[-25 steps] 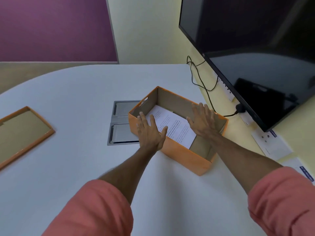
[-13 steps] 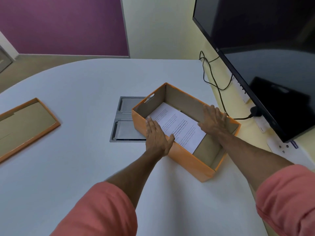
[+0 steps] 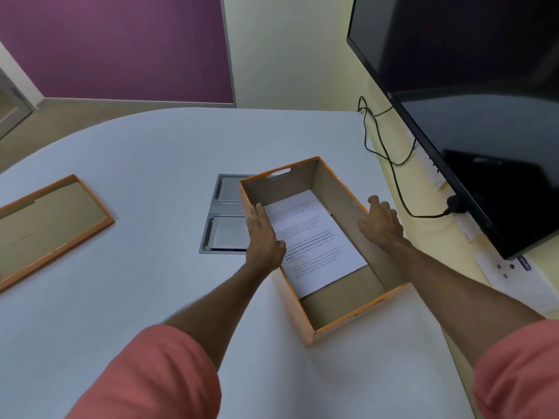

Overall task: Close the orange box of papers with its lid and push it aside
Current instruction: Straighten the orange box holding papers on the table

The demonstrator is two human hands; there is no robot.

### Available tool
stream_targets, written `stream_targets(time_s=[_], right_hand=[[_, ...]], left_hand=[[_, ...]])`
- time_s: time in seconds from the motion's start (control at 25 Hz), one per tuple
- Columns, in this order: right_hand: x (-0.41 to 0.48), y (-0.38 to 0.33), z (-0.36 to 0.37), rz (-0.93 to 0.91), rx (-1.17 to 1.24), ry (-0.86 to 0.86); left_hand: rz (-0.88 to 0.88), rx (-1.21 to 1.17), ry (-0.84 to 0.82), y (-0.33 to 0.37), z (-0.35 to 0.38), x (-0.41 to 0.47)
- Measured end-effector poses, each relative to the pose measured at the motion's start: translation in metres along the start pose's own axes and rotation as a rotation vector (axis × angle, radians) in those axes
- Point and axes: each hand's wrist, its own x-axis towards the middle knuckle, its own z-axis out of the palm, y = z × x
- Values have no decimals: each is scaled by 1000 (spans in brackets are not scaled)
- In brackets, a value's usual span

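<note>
An open orange box point(image 3: 305, 328) with brown inner walls stands on the white table, right of centre. A printed white paper point(image 3: 314, 240) lies flat on its bottom. My left hand point(image 3: 264, 237) grips the box's left wall, thumb inside. My right hand point(image 3: 381, 225) holds the right wall from outside, fingers over the rim. The orange-edged lid point(image 3: 48, 225) lies upside down at the table's far left, well apart from the box.
A grey cable hatch point(image 3: 225, 225) is set into the table point(image 3: 136, 297) just left of the box. A large black screen point(image 3: 484, 116) hangs on the right wall, with a black cable point(image 3: 390, 158) and wall sockets point(image 3: 505, 270) below it.
The box has turned so its long side points more toward me. Both hands moved from lying over the rims to gripping the two long walls.
</note>
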Motion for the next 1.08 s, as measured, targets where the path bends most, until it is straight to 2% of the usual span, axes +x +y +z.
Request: stream_targets(time_s=[0.08, 0.16, 0.28, 0.44, 0.64, 0.84, 1.08], right_hand=[[11, 1, -4, 64, 150, -167], [16, 0, -6, 67, 216, -231], [15, -4, -8, 70, 280, -209], [-2, -20, -11, 85, 366, -229], [-50, -62, -10, 68, 437, -194], [-111, -110, 10, 79, 482, -181], [-174, -153, 32, 125, 550, -156]], left_hand=[[-167, -108, 0, -3, 5, -4], [-282, -116, -47, -9, 8, -8], [-234, -82, -85, -14, 3, -14], [-245, -233, -109, -22, -25, -17], [-250, -270, -23, -49, -80, -25], [-285, -190, 61, -83, -129, -45], [-260, -140, -13, -131, -168, -78]])
